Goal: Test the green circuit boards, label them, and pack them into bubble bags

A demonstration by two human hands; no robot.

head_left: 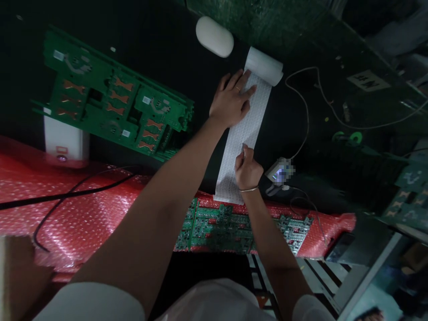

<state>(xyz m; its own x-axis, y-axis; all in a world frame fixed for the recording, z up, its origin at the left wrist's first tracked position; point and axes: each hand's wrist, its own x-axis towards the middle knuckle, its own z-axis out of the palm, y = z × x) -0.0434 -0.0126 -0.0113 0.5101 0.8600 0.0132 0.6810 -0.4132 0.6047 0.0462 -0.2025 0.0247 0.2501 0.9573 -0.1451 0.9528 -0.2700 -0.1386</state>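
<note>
A strip of small white labels (256, 118) runs from its roll (264, 66) toward me across the dark table. My left hand (230, 100) lies flat on the upper strip, fingers spread, just below the roll. Lower down, my right hand (248, 170) rests on the strip with its fingers pinched together. A small dark tip shows at those fingertips, but I cannot make out what it is. The near end of the strip reaches red bubble wrap (90, 214), beside green circuit boards (220, 227).
Stacked green circuit boards (113, 107) lie left, above a white box (65, 138). A white oval case (214, 36) sits behind the roll. To the right are a small lit device (281, 171) with a cable, green tape (347, 137) and a dark phone (339, 246).
</note>
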